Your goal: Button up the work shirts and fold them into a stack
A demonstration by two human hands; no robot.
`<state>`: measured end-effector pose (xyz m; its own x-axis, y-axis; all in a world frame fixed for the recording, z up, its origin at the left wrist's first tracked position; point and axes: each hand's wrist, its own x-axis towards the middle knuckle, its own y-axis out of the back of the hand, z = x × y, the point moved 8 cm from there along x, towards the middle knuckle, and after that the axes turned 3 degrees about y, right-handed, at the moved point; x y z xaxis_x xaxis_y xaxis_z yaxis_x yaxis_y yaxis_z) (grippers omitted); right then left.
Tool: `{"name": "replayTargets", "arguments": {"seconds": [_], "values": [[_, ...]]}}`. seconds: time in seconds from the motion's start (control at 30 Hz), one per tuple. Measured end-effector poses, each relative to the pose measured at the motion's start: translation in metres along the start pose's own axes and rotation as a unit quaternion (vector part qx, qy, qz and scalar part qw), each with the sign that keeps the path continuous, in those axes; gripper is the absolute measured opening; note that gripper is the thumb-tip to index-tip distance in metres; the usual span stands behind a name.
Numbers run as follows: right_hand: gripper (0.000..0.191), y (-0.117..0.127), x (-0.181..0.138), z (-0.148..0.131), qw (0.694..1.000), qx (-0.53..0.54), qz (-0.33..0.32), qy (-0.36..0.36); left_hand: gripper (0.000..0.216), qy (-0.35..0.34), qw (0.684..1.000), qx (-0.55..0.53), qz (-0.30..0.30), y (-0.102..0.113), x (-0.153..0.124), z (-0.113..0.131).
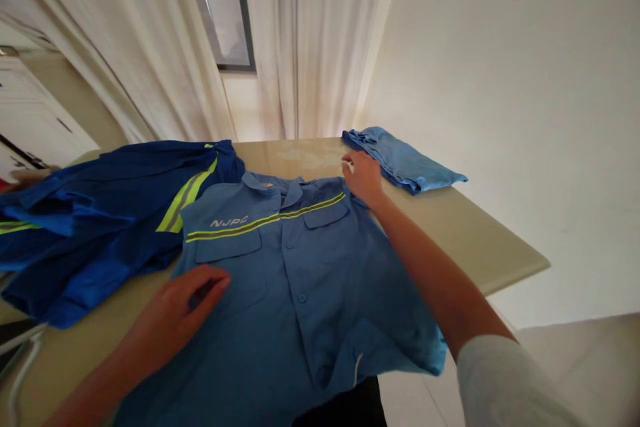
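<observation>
A blue work shirt [300,260] lies front up across the table, its collar toward the far side. Yellow-edged reflective tape crosses its chest above two pocket flaps, and pale letters show on one side. Over the pocket on the left side of the picture hovers or rests my left hand [183,307], fingers curved and apart from the thumb, with nothing seen between them. My right hand [364,177] is at the shirt's far right shoulder, its fingers loosely bent and parted. Whether it touches the fabric is unclear.
Rumpled dark blue garments [110,207] with reflective bands cover the table's left part. A folded light blue garment [400,157] lies at the back right. Around them shows the pale table [460,233]. Behind it hang curtains [320,47]; a white cable [23,367] is at lower left.
</observation>
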<state>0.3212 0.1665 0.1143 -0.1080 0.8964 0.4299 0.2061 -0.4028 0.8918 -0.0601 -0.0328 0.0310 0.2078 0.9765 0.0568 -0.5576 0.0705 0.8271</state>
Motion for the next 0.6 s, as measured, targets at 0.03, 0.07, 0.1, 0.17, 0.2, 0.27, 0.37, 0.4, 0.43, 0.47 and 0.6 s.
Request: {"name": "replayTargets", "arguments": {"seconds": [0.03,0.07,0.1,0.17,0.2,0.27,0.37,0.4,0.43,0.47,0.6], "values": [[0.037,-0.019,-0.006,-0.017,1.0,0.002,-0.021,0.014,0.044,0.002,1.0,-0.008,0.026,0.006,0.023,0.002],[0.036,-0.039,-0.012,-0.032,0.999,0.003,-0.039,0.021,0.046,0.008,0.999,-0.015,0.049,0.011,0.049,0.003],[0.038,-0.058,-0.017,-0.043,0.998,0.004,-0.058,0.02,0.048,0.013,0.997,-0.013,0.077,0.016,0.077,0.003],[0.039,-0.09,-0.025,-0.056,0.996,0.004,-0.09,0.01,0.051,0.032,0.991,0.027,0.131,0.025,0.131,-0.004],[0.038,-0.102,-0.027,-0.058,0.995,0.005,-0.102,0.009,0.054,0.047,0.985,0.053,0.156,0.029,0.157,-0.01],[0.032,-0.116,-0.029,-0.059,0.994,0.01,-0.107,0.021,0.059,0.077,0.978,0.1,0.165,0.031,0.202,-0.025],[0.027,-0.12,-0.03,-0.056,0.994,0.023,-0.09,0.051,0.067,0.131,0.978,0.15,0.059,0.022,0.251,-0.051],[0.026,-0.119,-0.029,-0.056,0.994,0.025,-0.084,0.058,0.065,0.134,0.978,0.157,0.01,0.018,0.261,-0.056],[0.025,-0.119,-0.028,-0.055,0.995,0.025,-0.079,0.064,0.061,0.126,0.978,0.161,-0.026,0.016,0.27,-0.058],[0.025,-0.118,-0.027,-0.056,0.995,0.026,-0.072,0.068,0.056,0.109,0.979,0.166,-0.044,0.018,0.276,-0.057],[0.029,-0.112,-0.018,-0.058,0.996,0.038,-0.024,0.081,0.053,0.084,0.977,0.191,0.048,0.046,0.286,-0.053]]}}
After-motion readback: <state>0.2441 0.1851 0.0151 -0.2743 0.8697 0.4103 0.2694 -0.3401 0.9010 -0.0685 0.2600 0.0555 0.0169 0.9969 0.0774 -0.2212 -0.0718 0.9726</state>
